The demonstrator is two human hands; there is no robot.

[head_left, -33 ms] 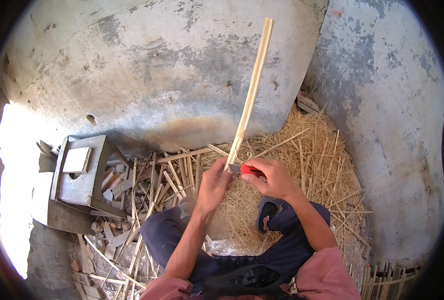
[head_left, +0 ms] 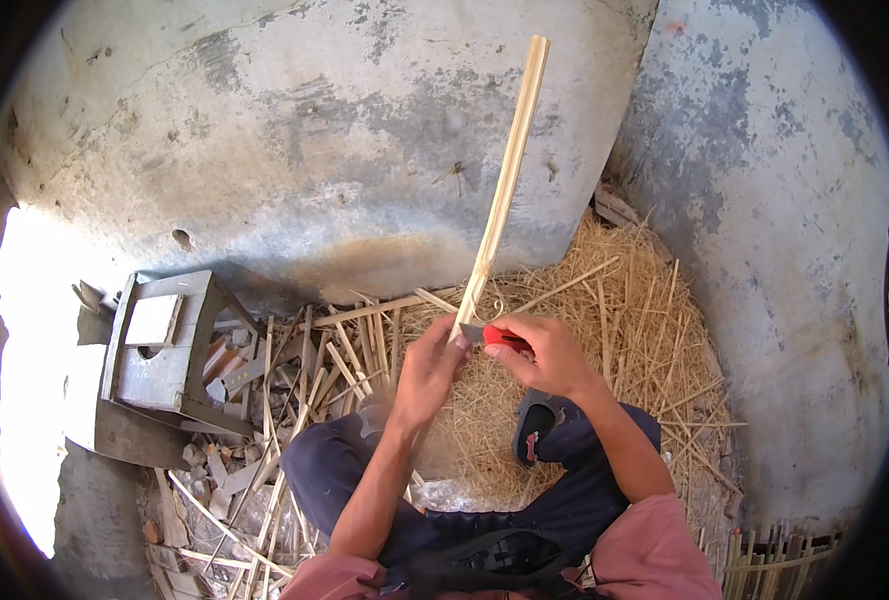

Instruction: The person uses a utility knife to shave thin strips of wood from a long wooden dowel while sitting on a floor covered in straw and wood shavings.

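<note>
Clamping the lower end of a pale wooden strip [head_left: 515, 150] in the left hand [head_left: 430, 368], thumb on top, and gripping a red-handled knife [head_left: 500, 337] in the right hand [head_left: 543, 357]! Holding both close together, well clear of the floor [head_left: 275, 508], just in front of the bent legs in dark trousers [head_left: 330, 455]. Resting the blade at the strip, right beside the left thumb. Look at that thin curl of shaving [head_left: 501, 306], just right of the strip and above the knife. Follow the strip now, slanting up and rightward past the floor's far edge, in front of the patchy grey wall [head_left: 365, 110]. Spot the straw [head_left: 655, 340], heaped into the floor's far right corner and down along the right edge. Across at the left edge, see a wooden stool [head_left: 160, 385], with loose sticks [head_left: 270, 385] strewn between it and the legs.
</note>
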